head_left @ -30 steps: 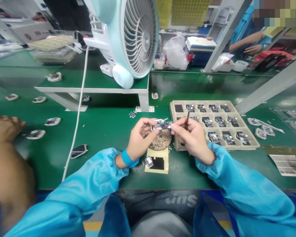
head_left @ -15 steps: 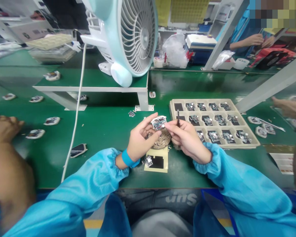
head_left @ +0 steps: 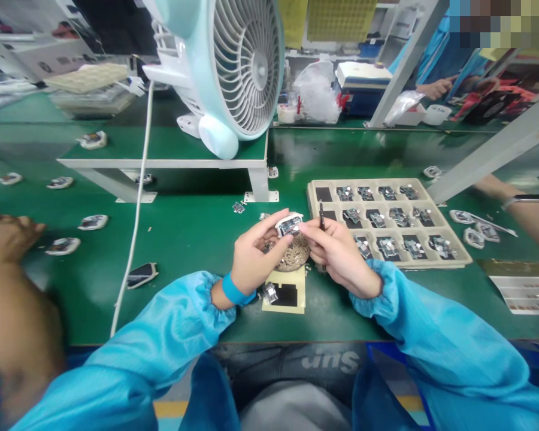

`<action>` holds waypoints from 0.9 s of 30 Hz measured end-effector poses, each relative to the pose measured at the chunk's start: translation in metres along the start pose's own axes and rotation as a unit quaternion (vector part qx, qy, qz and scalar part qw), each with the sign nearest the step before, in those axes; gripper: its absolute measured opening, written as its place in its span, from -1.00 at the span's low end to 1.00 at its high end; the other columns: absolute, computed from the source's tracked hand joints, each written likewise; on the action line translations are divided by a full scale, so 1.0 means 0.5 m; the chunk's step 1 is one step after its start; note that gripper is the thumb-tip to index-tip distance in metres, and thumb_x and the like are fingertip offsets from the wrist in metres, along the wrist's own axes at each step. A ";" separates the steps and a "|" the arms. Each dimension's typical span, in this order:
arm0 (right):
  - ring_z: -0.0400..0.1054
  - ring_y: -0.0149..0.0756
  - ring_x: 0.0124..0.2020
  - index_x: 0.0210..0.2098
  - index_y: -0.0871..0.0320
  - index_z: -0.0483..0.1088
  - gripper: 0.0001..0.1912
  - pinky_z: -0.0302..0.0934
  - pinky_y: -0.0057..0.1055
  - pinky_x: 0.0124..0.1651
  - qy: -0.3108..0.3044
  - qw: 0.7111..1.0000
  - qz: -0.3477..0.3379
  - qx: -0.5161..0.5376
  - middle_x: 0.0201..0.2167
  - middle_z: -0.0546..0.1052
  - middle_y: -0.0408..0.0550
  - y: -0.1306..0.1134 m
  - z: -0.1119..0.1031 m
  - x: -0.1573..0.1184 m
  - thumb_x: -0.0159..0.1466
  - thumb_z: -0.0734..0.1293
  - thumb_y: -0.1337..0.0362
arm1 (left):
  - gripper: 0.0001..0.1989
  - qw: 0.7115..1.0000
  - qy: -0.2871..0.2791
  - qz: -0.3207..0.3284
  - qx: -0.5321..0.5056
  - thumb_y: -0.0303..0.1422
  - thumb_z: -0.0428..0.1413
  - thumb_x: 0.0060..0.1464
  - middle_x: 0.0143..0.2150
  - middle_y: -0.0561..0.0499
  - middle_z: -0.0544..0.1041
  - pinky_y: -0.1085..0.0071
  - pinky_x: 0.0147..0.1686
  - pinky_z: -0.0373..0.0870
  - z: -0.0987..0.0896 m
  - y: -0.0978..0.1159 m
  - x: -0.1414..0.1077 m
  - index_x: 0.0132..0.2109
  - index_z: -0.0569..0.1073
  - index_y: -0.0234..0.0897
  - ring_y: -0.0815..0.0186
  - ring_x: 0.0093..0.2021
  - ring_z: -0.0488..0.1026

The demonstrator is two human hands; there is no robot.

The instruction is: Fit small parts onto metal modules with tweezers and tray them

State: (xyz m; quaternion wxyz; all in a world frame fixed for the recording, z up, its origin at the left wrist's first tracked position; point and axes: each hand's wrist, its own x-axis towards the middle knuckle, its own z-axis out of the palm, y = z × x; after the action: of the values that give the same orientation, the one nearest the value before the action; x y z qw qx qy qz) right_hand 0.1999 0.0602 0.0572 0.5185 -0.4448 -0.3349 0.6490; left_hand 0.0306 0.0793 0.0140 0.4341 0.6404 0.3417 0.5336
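White-cased device (head_left: 290, 225) in the pinch of left hand (head_left: 254, 254) and right hand (head_left: 341, 251) (upside-down “Sup” (head_left: 330, 360) on dark cloth (head_left: 260, 362))

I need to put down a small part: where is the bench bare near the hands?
Bare bench shows between the dark-topped part and the left hand, and between the yellow sheet and the right sleeve; more lies behind the tray. Crowded: around the speckled disc by the right hand, and right of the tray, where loose white-cased parts lie.

Room beside left hand (head_left: 254, 251), cable (head_left: 147, 120) beyond, tray (head_left: 462, 258) rightward, under shelf (head_left: 126, 143) unclear
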 end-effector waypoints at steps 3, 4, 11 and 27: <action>-0.20 -0.63 -0.74 -0.42 0.14 0.37 -0.59 -0.35 -0.54 -0.68 -0.002 1.000 0.006 0.000 -0.75 0.09 -0.43 -0.002 0.002 -0.002 0.05 0.60 0.05 | -0.52 0.996 0.014 0.044 0.075 -0.38 0.28 0.18 0.15 -0.11 0.60 0.22 0.12 0.58 -0.005 0.006 0.002 0.24 0.51 -0.15 0.13 0.06 0.61; -0.20 -0.63 -0.74 -0.42 0.13 0.36 -0.59 -0.35 -0.54 -0.68 -0.006 1.000 0.010 -0.001 -0.75 0.10 -0.43 -0.003 0.001 -0.003 0.05 0.60 0.05 | -0.53 0.992 0.020 0.061 0.105 -0.38 0.29 0.16 0.14 -0.09 0.60 0.22 0.13 0.57 -0.007 0.009 0.002 0.22 0.53 -0.14 0.13 0.06 0.61; -0.05 -0.63 -0.69 -0.28 0.15 0.42 -0.68 -0.17 -0.54 -0.67 0.007 0.991 -0.081 -0.110 -0.55 0.36 -0.30 -0.008 -0.008 -0.003 0.12 0.55 0.13 | -0.52 0.999 0.012 -0.044 -0.024 -0.32 0.33 0.12 0.09 -0.15 0.63 0.19 0.08 0.61 -0.007 0.025 0.006 0.19 0.55 -0.24 0.09 0.03 0.63; 0.37 -0.35 -0.38 -0.28 0.17 0.49 -0.85 0.27 -0.39 -0.27 -0.042 0.948 -0.153 -0.277 -0.40 0.53 -0.17 -0.003 -0.020 0.002 0.12 0.41 0.34 | -0.70 0.986 -0.009 -0.119 -0.116 -0.40 0.35 0.06 0.00 -0.08 0.61 0.51 -0.41 0.58 -0.001 0.045 0.014 -0.01 0.67 -0.21 0.46 -0.45 0.55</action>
State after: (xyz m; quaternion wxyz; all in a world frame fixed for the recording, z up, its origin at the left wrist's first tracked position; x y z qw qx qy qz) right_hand 0.2096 0.0612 0.0547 0.4535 -0.4869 -0.5864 0.4620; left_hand 0.0310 0.0768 0.0376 0.5690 0.5454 0.3472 0.5082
